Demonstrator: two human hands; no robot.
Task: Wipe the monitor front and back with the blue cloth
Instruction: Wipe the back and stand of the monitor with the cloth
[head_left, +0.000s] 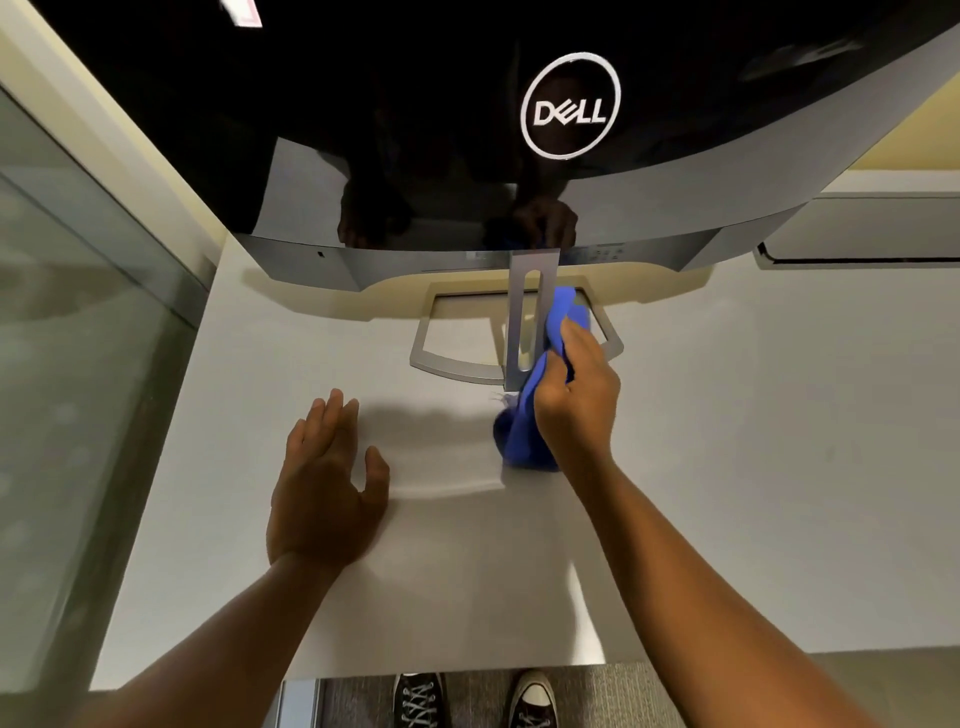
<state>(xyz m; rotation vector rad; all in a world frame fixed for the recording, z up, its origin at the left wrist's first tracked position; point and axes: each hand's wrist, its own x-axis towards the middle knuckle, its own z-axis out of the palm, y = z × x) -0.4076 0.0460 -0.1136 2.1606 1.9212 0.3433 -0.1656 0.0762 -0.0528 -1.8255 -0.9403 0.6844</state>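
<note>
**Blue cloth against the monitor stand, seen from behind the screen**

A white rectangular desk (727, 467) fills most of the view, its near edge above a pair of black lace-up sneakers (467, 699) on grey carpet. Across the far side spreads the glossy black back of a curved monitor (363, 104) with a silver logo ring and a grey lower band. A glass partition (62, 364) stands along the left. Below the screen, the flat silver stand column (517, 312) with a slot in it rises from an open silver frame base (441, 364) resting on the desk.

The left hand (324, 483) lies palm down on the desk, fingers straight and slightly spread, holding nothing. The right hand (576, 395) grips a bunched bright blue cloth (524, 431), fingers curled around it, with the cloth touching the right side of the stand column and trailing to the desk.
</note>
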